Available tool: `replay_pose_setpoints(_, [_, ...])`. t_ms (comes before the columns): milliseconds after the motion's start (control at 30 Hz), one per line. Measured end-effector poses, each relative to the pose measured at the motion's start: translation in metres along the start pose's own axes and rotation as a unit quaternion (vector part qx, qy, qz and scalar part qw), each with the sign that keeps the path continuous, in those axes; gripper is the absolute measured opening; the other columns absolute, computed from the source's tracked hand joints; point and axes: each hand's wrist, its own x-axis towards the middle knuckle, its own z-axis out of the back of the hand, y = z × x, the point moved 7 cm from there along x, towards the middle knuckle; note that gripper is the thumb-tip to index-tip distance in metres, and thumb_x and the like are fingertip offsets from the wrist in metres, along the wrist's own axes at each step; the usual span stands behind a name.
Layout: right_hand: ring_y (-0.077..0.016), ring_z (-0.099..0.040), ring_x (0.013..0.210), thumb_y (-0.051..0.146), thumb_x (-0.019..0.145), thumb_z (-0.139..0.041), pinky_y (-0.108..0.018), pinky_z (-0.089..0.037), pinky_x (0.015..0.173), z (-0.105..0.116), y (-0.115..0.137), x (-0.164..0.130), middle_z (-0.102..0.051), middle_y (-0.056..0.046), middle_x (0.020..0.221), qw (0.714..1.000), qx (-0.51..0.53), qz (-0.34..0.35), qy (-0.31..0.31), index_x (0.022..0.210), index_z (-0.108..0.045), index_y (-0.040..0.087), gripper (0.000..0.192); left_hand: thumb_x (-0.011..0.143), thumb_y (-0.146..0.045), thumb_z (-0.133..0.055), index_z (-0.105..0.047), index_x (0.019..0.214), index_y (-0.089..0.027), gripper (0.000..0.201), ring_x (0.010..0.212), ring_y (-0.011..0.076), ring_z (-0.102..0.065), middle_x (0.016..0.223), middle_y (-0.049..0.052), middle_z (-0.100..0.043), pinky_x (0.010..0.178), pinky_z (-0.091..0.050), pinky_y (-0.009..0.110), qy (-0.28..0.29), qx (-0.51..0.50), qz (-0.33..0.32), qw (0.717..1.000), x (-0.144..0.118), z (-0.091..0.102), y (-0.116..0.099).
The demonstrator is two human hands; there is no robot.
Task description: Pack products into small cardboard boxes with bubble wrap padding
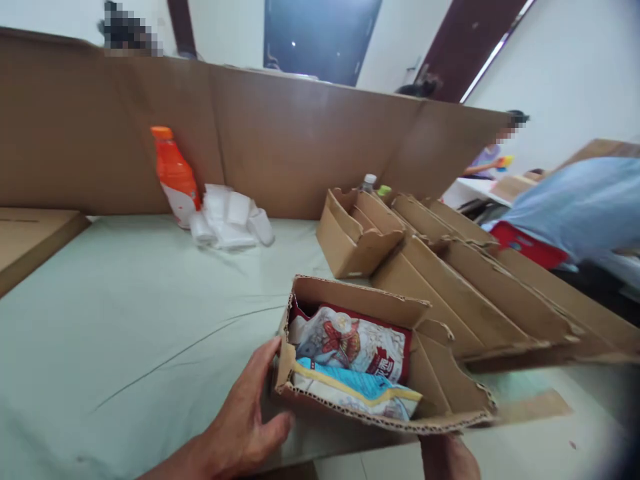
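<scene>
An open cardboard box [360, 290] with a torn, uneven rim is held tilted over the front of the table, between my two hands. Inside lie a red and white printed food pouch [360, 343] and a blue, yellow and white packet [365, 387]. My left hand [245, 417] grips the left end of the box; its fingers press the side and the thumb stands out below. From underneath, at the right front corner, my right hand [450, 457] holds the box. Its fingers are mostly hidden by the cardboard.
An orange bottle [175, 177] and folded white plastic bags [233, 220] rest near the cardboard partition [300, 140]. More cardboard boxes [350, 233] stand at the right. A flat carton [35, 237] lies at the left. People are beyond the partition and at the right.
</scene>
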Motion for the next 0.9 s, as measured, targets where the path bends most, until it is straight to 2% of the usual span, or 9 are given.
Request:
replay_pose_setpoints(67, [-0.0330, -0.063, 0.121, 0.064, 0.079, -0.065, -0.043, -0.051, 0.103, -0.028, 0.005, 0.008, -0.074, -0.010, 0.119, 0.998, 0.008, -0.014, 0.056, 0.115, -0.074, 0.021, 0.057, 0.082, -0.032, -0.067, -0.030, 0.155, -0.023, 0.082, 0.141, 0.0374, -0.041, 0.154, 0.015, -0.042, 0.117, -0.035, 0.054, -0.054, 0.026, 0.013, 0.998, 0.001, 0.018, 0.007])
replay_pose_setpoints(167, [-0.0327, -0.060, 0.123, 0.066, 0.080, -0.065, -0.044, -0.050, 0.103, -0.088, 0.017, 0.017, -0.072, -0.010, 0.123, 0.987, 0.002, -0.001, 0.158, 0.116, -0.074, 0.019, 0.060, 0.081, -0.034, -0.066, -0.041, 0.148, -0.020, 0.073, 0.137, 0.0364, -0.047, 0.145, 0.015, -0.052, 0.115, -0.037, 0.053, -0.138, 0.049, 0.049, 0.988, 0.001, 0.060, 0.019])
replay_pose_setpoints(267, [-0.0305, -0.061, 0.121, 0.071, 0.084, -0.058, -0.045, -0.049, 0.103, -0.171, 0.035, 0.020, -0.071, -0.010, 0.125, 0.963, -0.002, 0.047, 0.267, 0.120, -0.072, 0.020, 0.064, 0.075, -0.043, -0.069, -0.055, 0.133, -0.017, 0.065, 0.126, 0.0370, -0.056, 0.128, 0.015, -0.065, 0.109, -0.043, 0.053, -0.225, 0.049, 0.109, 0.967, -0.002, 0.120, 0.037])
replay_pose_setpoints(400, [-0.0266, -0.061, 0.120, 0.072, 0.091, -0.045, -0.044, -0.050, 0.101, -0.294, 0.057, 0.009, -0.067, -0.009, 0.132, 0.902, 0.021, 0.085, 0.422, 0.131, -0.064, 0.024, 0.065, 0.065, -0.052, -0.074, -0.059, 0.116, -0.015, 0.065, 0.109, 0.0364, -0.064, 0.114, 0.013, -0.070, 0.097, -0.050, 0.051, -0.333, 0.054, 0.157, 0.928, -0.008, 0.207, 0.059])
replay_pose_setpoints(467, [-0.0265, -0.059, 0.124, 0.071, 0.093, -0.043, -0.044, -0.050, 0.100, -0.341, 0.061, 0.003, -0.064, -0.008, 0.136, 0.877, 0.035, 0.096, 0.470, 0.135, -0.061, 0.026, 0.064, 0.065, -0.053, -0.074, -0.058, 0.114, -0.016, 0.063, 0.108, 0.0355, -0.063, 0.112, 0.011, -0.069, 0.095, -0.050, 0.050, -0.375, 0.063, 0.152, 0.912, -0.011, 0.239, 0.065])
replay_pose_setpoints(500, [-0.0266, -0.058, 0.126, 0.071, 0.093, -0.042, -0.044, -0.049, 0.101, -0.357, 0.061, 0.001, -0.063, -0.007, 0.138, 0.870, 0.039, 0.102, 0.480, 0.135, -0.061, 0.027, 0.064, 0.066, -0.053, -0.073, -0.057, 0.113, -0.017, 0.062, 0.107, 0.0351, -0.063, 0.112, 0.010, -0.068, 0.095, -0.050, 0.050, -0.394, 0.068, 0.151, 0.904, -0.013, 0.250, 0.067])
replay_pose_setpoints(567, [-0.0264, -0.054, 0.130, 0.069, 0.094, -0.043, -0.045, -0.043, 0.108, -0.377, 0.055, 0.001, -0.062, -0.006, 0.139, 0.867, 0.038, 0.120, 0.481, 0.134, -0.062, 0.027, 0.061, 0.065, -0.054, -0.073, -0.056, 0.112, -0.019, 0.062, 0.107, 0.0348, -0.062, 0.110, 0.009, -0.067, 0.094, -0.050, 0.048, -0.429, 0.074, 0.155, 0.887, -0.016, 0.262, 0.074])
replay_pose_setpoints(667, [-0.0256, -0.052, 0.133, 0.063, 0.095, -0.048, -0.045, -0.034, 0.116, -0.383, 0.040, 0.004, -0.062, -0.006, 0.139, 0.869, 0.018, 0.139, 0.475, 0.132, -0.063, 0.025, 0.055, 0.063, -0.053, -0.073, -0.054, 0.109, -0.020, 0.060, 0.109, 0.0348, -0.061, 0.107, 0.008, -0.066, 0.094, -0.051, 0.046, -0.464, 0.074, 0.161, 0.868, -0.018, 0.262, 0.084])
replay_pose_setpoints(900, [-0.0302, -0.047, 0.138, 0.050, 0.089, -0.066, -0.045, -0.044, 0.111, -0.381, 0.017, 0.003, -0.049, -0.010, 0.152, 0.854, 0.030, 0.146, 0.499, 0.142, -0.052, 0.027, 0.059, 0.062, -0.051, -0.075, -0.052, 0.111, -0.018, 0.064, 0.109, 0.0355, -0.062, 0.110, 0.011, -0.066, 0.095, -0.051, 0.047, -0.462, 0.059, 0.181, 0.866, -0.018, 0.256, 0.104])
